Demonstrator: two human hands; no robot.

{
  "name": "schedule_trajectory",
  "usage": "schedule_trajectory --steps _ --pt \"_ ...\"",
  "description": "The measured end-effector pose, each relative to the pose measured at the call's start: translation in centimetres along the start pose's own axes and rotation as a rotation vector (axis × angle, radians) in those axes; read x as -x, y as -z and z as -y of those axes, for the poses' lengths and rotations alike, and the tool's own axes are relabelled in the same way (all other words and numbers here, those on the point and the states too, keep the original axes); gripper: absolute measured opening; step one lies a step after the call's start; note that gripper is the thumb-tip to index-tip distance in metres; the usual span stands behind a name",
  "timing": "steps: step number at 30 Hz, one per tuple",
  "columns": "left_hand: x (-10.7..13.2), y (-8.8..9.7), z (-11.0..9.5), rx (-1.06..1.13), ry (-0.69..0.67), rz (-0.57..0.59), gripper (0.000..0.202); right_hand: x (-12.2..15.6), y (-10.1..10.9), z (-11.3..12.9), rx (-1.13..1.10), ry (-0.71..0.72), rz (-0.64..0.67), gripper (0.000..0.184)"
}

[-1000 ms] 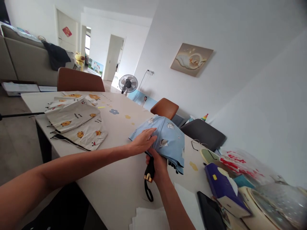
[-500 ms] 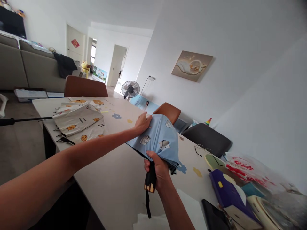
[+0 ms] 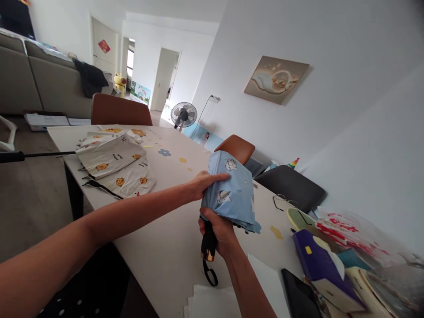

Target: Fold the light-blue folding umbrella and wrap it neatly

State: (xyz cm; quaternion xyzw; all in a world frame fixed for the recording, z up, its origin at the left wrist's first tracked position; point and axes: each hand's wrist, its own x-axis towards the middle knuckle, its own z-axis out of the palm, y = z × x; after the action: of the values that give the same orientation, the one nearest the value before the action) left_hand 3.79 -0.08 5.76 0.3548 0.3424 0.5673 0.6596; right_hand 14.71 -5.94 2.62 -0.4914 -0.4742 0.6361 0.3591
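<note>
The left hand point(image 3: 201, 184) pinches the left edge of a blue umbrella point(image 3: 237, 192), thumb laid flat across the fabric, its other fingers mostly hidden. The right hand point(image 3: 221, 232) is wrapped around its base, by the smooth black handle point(image 3: 208, 238) with a shiny gold end and a looped strap point(image 3: 210, 274). The thin, creased, cat-printed canopy is held above the pale, smooth tabletop point(image 3: 149, 247); a crumpled cream umbrella point(image 3: 115, 163) lies to the left. Compared with half a second ago, the canopy's left side is gathered in, narrower.
</note>
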Motion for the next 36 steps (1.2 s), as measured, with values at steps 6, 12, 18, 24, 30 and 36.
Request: schedule_trajectory --steps 6,12,18,24,30,36 --pt "-0.3 0.5 1.5 0.205 0.028 -0.065 0.036 -0.4 0.2 -0.6 -0.010 -0.038 0.083 0.017" --pt "-0.1 1.0 1.3 0.191 -0.061 -0.139 0.026 -1.2 0.0 -1.4 -0.012 -0.025 0.070 0.026" --pt "0.7 0.9 1.0 0.136 -0.117 -0.102 0.027 -1.0 -0.2 -1.9 -0.193 0.004 0.207 0.035" --pt "0.7 1.3 1.3 0.153 0.045 -0.121 0.042 -0.9 -1.0 -2.4 -0.359 0.127 0.178 0.040" --pt "-0.4 2.1 2.3 0.211 0.056 -0.048 0.039 -1.0 -0.5 -2.9 -0.221 -0.014 0.192 0.018" --pt "-2.3 4.9 1.1 0.148 -0.086 -0.151 0.034 -1.0 -0.7 -4.1 -0.233 -0.097 0.328 0.020"
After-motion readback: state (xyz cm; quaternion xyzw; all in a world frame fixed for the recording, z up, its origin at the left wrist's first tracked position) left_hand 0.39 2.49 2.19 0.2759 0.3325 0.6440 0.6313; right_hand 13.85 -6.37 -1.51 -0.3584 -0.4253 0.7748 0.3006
